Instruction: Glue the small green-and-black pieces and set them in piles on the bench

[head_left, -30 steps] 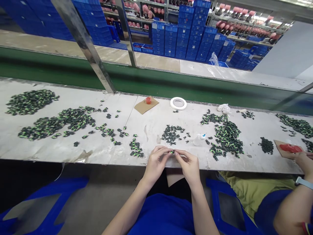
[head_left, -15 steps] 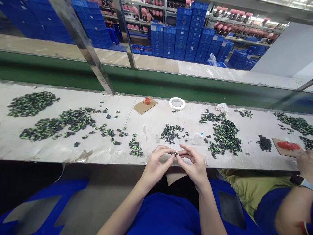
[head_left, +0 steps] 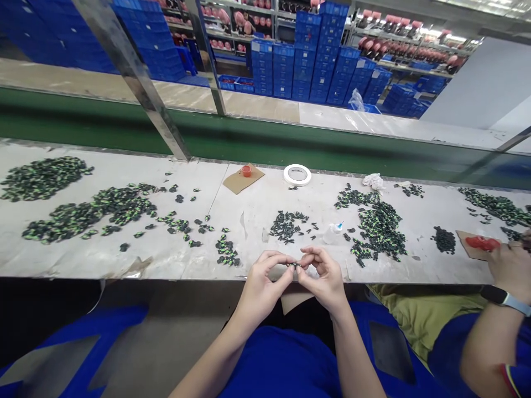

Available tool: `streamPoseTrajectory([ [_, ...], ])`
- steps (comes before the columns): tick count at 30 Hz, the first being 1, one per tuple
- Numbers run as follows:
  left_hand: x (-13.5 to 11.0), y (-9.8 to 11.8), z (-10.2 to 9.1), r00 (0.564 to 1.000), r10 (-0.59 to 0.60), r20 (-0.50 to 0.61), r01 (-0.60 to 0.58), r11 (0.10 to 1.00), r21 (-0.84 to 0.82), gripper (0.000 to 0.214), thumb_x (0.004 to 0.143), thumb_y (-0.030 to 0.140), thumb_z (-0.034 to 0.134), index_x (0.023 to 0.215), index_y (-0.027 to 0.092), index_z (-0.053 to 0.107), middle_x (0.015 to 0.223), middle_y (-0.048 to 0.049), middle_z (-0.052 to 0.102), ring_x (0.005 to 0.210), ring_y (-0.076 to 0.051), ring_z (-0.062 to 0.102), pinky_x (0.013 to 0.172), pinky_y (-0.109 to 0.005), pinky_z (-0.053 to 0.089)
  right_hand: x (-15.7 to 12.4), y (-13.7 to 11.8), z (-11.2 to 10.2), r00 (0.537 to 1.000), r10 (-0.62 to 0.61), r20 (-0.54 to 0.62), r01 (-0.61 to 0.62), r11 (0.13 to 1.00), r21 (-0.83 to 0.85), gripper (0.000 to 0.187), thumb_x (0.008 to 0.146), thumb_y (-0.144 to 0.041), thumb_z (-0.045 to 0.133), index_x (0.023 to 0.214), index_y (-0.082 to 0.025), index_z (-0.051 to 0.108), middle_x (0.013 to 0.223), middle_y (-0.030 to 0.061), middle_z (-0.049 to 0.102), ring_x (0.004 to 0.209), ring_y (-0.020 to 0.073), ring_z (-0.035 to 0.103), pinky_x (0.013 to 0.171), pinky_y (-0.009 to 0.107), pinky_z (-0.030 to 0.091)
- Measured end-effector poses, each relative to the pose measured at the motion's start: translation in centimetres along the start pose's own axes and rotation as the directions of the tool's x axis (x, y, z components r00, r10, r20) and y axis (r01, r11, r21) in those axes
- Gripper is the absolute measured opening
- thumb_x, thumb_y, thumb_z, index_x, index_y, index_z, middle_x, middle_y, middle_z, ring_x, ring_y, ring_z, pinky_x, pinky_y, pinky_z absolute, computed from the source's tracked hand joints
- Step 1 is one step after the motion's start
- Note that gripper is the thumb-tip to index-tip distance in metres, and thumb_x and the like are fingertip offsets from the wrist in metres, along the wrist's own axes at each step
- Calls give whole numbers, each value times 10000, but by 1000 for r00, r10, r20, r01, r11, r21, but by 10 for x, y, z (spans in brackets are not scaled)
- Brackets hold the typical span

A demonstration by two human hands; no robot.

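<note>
A small black-and-green part (head_left: 295, 264) is pinched between both hands at the table's front edge; its exact kind is too small to make out. My left hand (head_left: 269, 282) grips it from the left with thumb and forefinger. From the right, the thumb and fingers of my right hand (head_left: 324, 279) close on it too. Just beyond my hands lies a loose pile of small black pieces (head_left: 285, 225). A white bottle with a blue tip (head_left: 333, 233) is beside that pile. Black-and-green parts (head_left: 227, 251) form a short cluster to the left of my hands.
Large heaps of black-and-green parts lie left (head_left: 87, 213) and right (head_left: 381, 229) on the white table (head_left: 166, 260). Farther back are a tape roll (head_left: 297, 166) and a red cup (head_left: 246, 171) on cardboard (head_left: 236, 184). A co-worker's hand (head_left: 512, 268) is at the far right.
My hands stay together on the small part, with the right fingers slightly shifted. The co-worker's hand has moved left, over the cardboard with the red material. The view has shifted slightly.
</note>
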State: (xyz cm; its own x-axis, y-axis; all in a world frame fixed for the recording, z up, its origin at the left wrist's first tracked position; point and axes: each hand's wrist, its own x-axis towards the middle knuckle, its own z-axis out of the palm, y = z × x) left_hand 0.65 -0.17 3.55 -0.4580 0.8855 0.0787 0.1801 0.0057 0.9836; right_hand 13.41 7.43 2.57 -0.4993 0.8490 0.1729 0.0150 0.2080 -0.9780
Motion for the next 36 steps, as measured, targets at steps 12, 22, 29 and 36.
streamPoseTrajectory([
  [12, 8, -9, 2, 953, -256, 164, 292, 921, -259, 255, 700, 353, 715, 837, 140, 745, 906, -94, 754, 906, -253, 689, 845, -359, 544, -2, 12, -6, 987, 158, -5, -156, 979, 129, 295, 700, -254, 721, 974, -202, 625, 674, -23, 622, 658, 123, 626, 667, 253, 537],
  [22, 14, -17, -30, 987, -147, 58, 146, 989, 27, 395, 759, 345, 658, 1134, 220, 655, 928, -62, 742, 979, -237, 663, 983, -403, 450, -3, 14, -24, 939, 264, -221, -250, 964, 90, 382, 625, -384, 777, 923, -179, 654, 701, 20, 666, 657, 159, 646, 665, 301, 544],
  [29, 29, -45, -91, 909, 40, -415, 203, 827, 524, 216, 793, 328, 591, 949, 231, 704, 967, -63, 737, 1049, -295, 590, 998, -507, 370, 16, 35, -77, 688, -90, -720, -230, 914, -334, 417, 689, -496, 669, 907, -142, 658, 884, 118, 674, 825, 237, 627, 795, 417, 498],
  [36, 75, -64, -104, 966, 180, -188, 57, 561, 826, 230, 802, 147, 541, 928, 201, 725, 960, -128, 723, 961, -341, 577, 800, -443, 426, 39, 51, -65, 831, -308, -463, -181, 637, -749, 837, 622, -807, 540, 1072, -109, 644, 1079, 205, 628, 1162, 384, 407, 988, 538, 307],
])
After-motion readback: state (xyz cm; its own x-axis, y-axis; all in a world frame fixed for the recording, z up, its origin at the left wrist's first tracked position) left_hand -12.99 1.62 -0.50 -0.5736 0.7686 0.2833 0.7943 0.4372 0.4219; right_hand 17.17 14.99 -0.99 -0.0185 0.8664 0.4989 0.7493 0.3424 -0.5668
